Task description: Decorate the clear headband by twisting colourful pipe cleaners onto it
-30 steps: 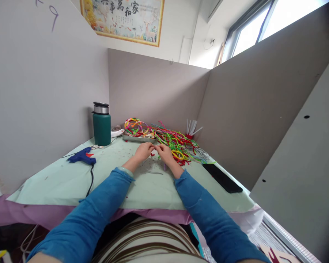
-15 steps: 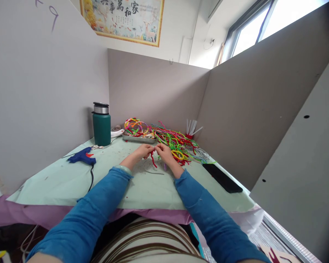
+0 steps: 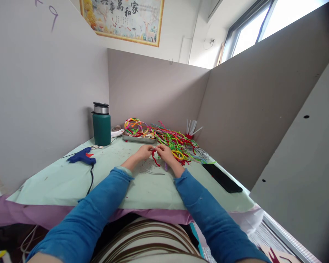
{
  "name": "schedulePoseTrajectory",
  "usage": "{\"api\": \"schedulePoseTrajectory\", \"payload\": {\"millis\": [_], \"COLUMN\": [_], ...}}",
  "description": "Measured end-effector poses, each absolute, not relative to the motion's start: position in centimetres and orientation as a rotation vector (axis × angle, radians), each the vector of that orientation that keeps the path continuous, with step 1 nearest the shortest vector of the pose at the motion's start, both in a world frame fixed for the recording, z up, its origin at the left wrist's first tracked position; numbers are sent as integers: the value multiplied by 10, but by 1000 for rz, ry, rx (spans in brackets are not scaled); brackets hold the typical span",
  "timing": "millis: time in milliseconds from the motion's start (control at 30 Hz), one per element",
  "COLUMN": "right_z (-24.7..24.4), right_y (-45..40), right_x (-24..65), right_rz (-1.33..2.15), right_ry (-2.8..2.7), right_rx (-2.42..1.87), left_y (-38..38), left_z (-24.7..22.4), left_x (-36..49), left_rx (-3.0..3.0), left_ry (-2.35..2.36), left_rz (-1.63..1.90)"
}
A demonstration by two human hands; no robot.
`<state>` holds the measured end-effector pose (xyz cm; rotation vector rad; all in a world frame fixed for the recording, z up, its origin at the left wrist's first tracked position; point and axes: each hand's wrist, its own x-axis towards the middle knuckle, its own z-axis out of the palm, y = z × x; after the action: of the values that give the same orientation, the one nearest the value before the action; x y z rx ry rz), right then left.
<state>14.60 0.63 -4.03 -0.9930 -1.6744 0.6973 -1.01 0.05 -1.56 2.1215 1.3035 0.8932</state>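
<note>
Over the middle of the table my left hand [image 3: 145, 152] and my right hand [image 3: 163, 151] meet with fingertips pinched together. Between them is a red pipe cleaner [image 3: 155, 160], its loose end hanging below the fingers. Both hands are closed on it; the part inside the fingertips is hidden. A thin grey curved strip [image 3: 155, 173] lies on the cloth just beneath my hands. Close behind my right hand spreads a pile of coloured pipe cleaners [image 3: 175, 140].
A metal tray [image 3: 138, 139] with colourful hoops stands at the back. To the left are a green bottle [image 3: 102, 128] and a blue glue gun [image 3: 82, 156] with its cord. A black phone [image 3: 222, 178] lies at the right edge. Grey partitions enclose the table.
The hanging end of the red pipe cleaner has swung slightly to the right. My hands have stayed nearly in place, with small finger movements.
</note>
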Motion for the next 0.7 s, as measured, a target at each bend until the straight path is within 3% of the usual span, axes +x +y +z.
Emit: {"api": "schedulePoseTrajectory", "payload": {"millis": [233,700], "right_z": [-39,-37], "right_y": [5,-1], "right_x": [145,144], "right_rz": [722,891], "right_ry": [-1681,-1639], "right_rx": [-992,-956], "left_y": [4,7], "left_z": [-17,-15], "left_x": [-15,-16], "left_rx": [2551,2270], "left_ry": [1430,1444], "left_rz": [933,945]}}
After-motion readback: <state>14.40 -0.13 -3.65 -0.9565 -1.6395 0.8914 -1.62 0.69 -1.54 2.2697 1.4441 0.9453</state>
